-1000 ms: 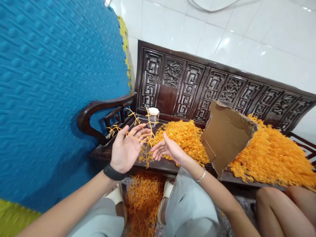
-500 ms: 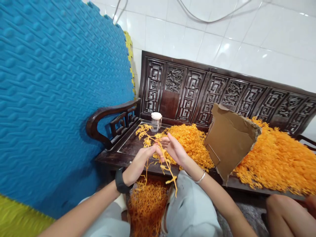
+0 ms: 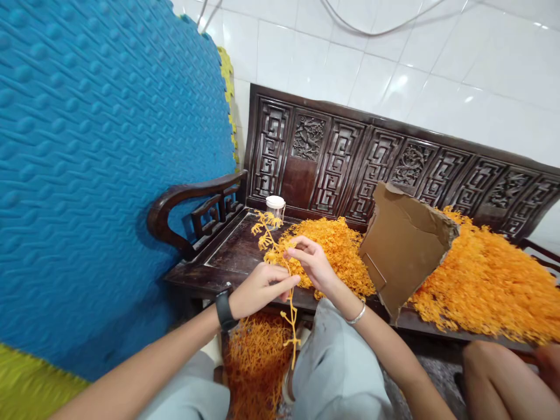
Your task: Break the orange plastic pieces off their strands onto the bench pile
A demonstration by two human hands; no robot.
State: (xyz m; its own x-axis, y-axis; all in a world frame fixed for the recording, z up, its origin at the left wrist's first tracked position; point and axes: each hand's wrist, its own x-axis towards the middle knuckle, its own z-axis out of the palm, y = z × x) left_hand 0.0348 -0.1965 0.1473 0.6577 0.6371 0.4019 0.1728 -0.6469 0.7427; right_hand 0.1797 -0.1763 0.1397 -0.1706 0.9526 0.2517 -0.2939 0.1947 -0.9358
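My left hand (image 3: 262, 287), with a dark watch on its wrist, is closed around the stem of a yellow-orange plastic sprig (image 3: 293, 318). Small claw-like clusters branch off its upper end, and its bare lower stem hangs down above my lap. My right hand (image 3: 312, 263), a silver bangle on its wrist, pinches at a cluster just above the left fingers; the exact piece is partly hidden. Behind both hands, a pile of loose orange plastic pieces (image 3: 335, 239) lies on the dark wooden bench (image 3: 236, 248).
A lidded clear cup (image 3: 275, 203) stands behind the sprig. Cardboard (image 3: 406, 245) separates the near pile from a larger orange heap (image 3: 494, 286). Between my legs sits a mass of bare orange stems (image 3: 258, 361). Another person's knee (image 3: 490, 367) shows at lower right; blue foam matting (image 3: 109, 175) rises left.
The sprig has swung from a slant to nearly upright. My left fingers have closed on its stem, and my right hand has gone from outstretched fingers to a pinch at a cluster.
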